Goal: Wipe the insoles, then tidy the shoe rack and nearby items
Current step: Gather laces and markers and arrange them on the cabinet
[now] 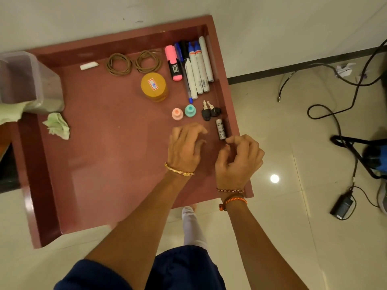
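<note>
Both forearms reach forward from the bottom of the view over the red tray (52,185), which rests on the tiled floor (282,227) against the wall.

The object nearest the hands is a small cylindrical battery (221,129), lying flat on the tray bed alongside the right-hand wall. It is judged light, rigid and smooth, so liable to roll; a pinch across its middle with thumb and forefinger would be the secure hold. The wall leaves little room on its far side.

The right hand (238,162) hovers just below the battery's near end, fingers (234,140) curled loosely inward and holding nothing visible; whether a fingertip touches the battery cannot be told. The left hand (185,147) is just to the battery's left, fingers (199,127) relaxed, slightly spread, blurred, gripping nothing.

Beyond the battery lie two dark-headed keys (210,113), then a teal knob (190,110) and a pink knob (177,114). Further back stand an orange-lidded jar (154,86), a row of markers (198,68) with a pink highlighter (173,62), and two coils of rubber bands (134,62). A crumpled green tissue (57,126) lies at the left.
</note>
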